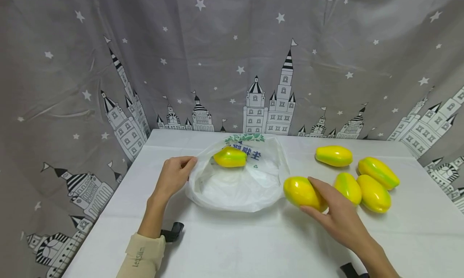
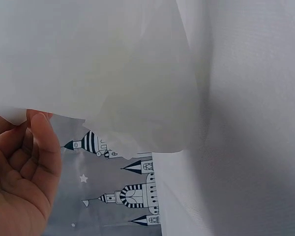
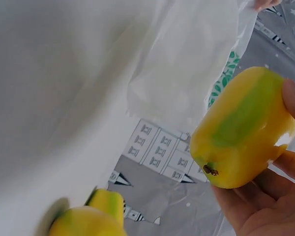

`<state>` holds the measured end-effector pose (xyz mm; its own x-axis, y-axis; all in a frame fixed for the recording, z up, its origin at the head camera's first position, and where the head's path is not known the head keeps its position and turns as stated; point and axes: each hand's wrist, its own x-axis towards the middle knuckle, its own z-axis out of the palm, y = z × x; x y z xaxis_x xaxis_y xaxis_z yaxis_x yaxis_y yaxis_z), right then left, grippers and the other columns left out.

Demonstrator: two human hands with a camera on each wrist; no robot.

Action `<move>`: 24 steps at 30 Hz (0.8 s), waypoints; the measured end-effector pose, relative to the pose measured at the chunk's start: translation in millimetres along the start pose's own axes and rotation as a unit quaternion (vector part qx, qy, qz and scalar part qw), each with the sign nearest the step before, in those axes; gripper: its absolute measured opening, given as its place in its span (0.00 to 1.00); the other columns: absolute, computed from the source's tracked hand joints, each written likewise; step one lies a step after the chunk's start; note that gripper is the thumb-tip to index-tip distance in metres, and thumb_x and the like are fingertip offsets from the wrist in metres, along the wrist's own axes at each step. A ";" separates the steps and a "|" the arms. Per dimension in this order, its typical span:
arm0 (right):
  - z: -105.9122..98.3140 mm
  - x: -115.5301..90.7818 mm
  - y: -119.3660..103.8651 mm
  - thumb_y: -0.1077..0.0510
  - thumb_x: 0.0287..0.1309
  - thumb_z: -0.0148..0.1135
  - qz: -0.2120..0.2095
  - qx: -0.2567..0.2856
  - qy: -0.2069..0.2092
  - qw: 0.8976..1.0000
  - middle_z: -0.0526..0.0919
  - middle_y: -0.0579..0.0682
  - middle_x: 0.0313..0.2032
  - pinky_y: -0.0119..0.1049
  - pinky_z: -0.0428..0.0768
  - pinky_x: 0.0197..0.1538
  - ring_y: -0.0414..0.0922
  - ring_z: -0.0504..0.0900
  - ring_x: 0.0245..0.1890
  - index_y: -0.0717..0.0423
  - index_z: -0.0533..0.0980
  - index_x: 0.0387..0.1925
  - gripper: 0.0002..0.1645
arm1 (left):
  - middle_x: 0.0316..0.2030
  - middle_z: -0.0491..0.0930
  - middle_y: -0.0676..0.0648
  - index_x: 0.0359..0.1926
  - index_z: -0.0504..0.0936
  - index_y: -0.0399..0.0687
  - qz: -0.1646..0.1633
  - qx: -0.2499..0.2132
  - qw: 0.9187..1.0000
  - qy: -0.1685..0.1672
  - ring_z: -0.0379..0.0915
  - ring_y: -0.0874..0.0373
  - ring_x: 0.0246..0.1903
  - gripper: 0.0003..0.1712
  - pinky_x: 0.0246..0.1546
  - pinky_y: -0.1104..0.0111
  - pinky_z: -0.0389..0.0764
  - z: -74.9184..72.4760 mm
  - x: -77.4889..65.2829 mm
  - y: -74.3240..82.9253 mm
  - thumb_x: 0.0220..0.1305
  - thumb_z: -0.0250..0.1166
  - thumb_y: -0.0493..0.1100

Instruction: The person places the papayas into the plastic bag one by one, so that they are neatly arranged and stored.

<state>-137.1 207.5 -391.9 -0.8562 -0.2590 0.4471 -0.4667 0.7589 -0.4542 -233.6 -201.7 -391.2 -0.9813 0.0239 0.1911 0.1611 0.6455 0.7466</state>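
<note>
A white plastic bag [image 1: 232, 201] with green leaf print lies on the table, its mouth spread wide. One yellow-green papaya [image 1: 230, 158] rests inside, toward the back left. My left hand [image 1: 175, 175] pinches the left side of the bag's rim; in the left wrist view thin bag film [image 2: 113, 69] stretches from those fingers. My right hand [image 1: 340, 211] grips another papaya [image 1: 301, 192] between thumb and fingers, close beside the bag's right rim. The right wrist view shows this papaya [image 3: 243, 130] with its dark stem mark and green stripe, overlapping the bag's edge.
Several more papayas lie on the table to the right, among them one at the back [image 1: 334, 156] and one at the front right [image 1: 374, 194]. A grey curtain [image 1: 217, 60] with castles and stars hangs behind the white-covered table [image 1: 232, 245].
</note>
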 end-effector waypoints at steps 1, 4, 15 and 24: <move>0.5 1.6 -1.2 0.50 0.54 0.74 0.000 0.002 -0.003 1.000 0.78 0.53 0.59 0.52 0.73 0.56 0.52 0.76 0.57 0.56 0.70 0.65 0.39 | 0.45 0.84 0.39 0.58 0.80 0.35 0.000 0.000 1.000 0.001 0.78 0.54 0.29 0.23 0.31 0.64 0.80 0.4 0.4 0.4 0.75 0.55 0.49; 1.9 8.0 -6.2 0.49 0.55 0.73 -0.003 0.005 -0.016 1.000 0.77 0.54 0.60 0.55 0.73 0.57 0.54 0.75 0.57 0.57 0.69 0.65 0.39 | 0.45 0.84 0.38 0.58 0.80 0.35 0.001 0.001 1.000 0.002 0.78 0.54 0.29 0.23 0.31 0.64 0.80 1.6 1.6 2.0 0.75 0.55 0.48; 18.9 45.0 -36.6 0.45 0.57 0.71 -0.057 0.013 -0.055 0.997 0.73 0.52 0.63 0.52 0.73 0.60 0.53 0.73 0.61 0.52 0.67 0.68 0.41 | 0.42 0.84 0.39 0.58 0.80 0.33 0.000 0.010 1.000 0.002 0.76 0.54 0.29 0.24 0.31 0.64 0.78 -0.9 2.0 1.3 0.75 0.55 0.48; 39.5 58.6 -60.5 0.45 0.55 0.72 -0.071 0.028 -0.060 0.995 0.73 0.52 0.63 0.48 0.73 0.61 0.50 0.74 0.61 0.55 0.66 0.68 0.44 | 0.42 0.84 0.39 0.57 0.80 0.34 0.001 0.003 1.000 0.001 0.76 0.54 0.29 0.24 0.31 0.64 0.78 -1.6 0.1 -1.7 0.75 0.55 0.49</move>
<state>-167.9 122.9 -368.7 -0.7989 -0.4338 0.4167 -0.5944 0.6757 -0.4361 -233.8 -204.0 -391.5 -0.9808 0.0227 0.1939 0.1618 0.6503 0.7422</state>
